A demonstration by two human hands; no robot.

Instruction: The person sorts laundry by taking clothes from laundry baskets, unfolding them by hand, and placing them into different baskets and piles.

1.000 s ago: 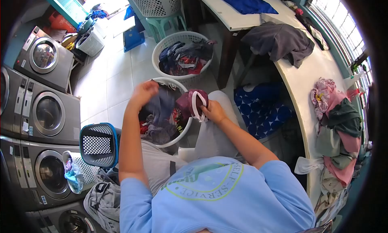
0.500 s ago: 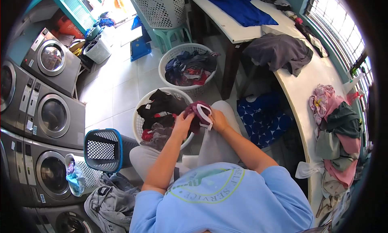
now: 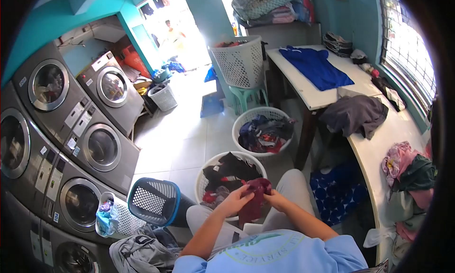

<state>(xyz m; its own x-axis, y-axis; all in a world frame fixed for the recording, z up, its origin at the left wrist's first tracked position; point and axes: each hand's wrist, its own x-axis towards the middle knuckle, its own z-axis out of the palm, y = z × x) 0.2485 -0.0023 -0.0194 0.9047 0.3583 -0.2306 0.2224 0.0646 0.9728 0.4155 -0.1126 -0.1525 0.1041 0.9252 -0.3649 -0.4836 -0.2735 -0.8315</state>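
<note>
A maroon garment (image 3: 252, 207) hangs in front of my knees, held by its upper edge. My left hand (image 3: 235, 201) is closed on its left side, and my right hand (image 3: 277, 200) grips the right side. Just beyond the cloth stands a round white laundry basket (image 3: 261, 164) with black, red and greyish clothes (image 3: 224, 170) in it. The exact kind of garment cannot be made out.
Behind it is a second white basket (image 3: 235, 136) of dark clothes. A dark blue-rimmed basket (image 3: 154, 197) lies tilted at left, beside stacked front-loading machines (image 3: 102, 147). On the right, a long white table (image 3: 362, 154) bears a dark grey garment (image 3: 358, 113) and piled clothes (image 3: 412, 178).
The view has tilted up, showing more of the room. The garment's white trim, visible before, is now out of sight, and the cloth hangs down longer between my hands.
</note>
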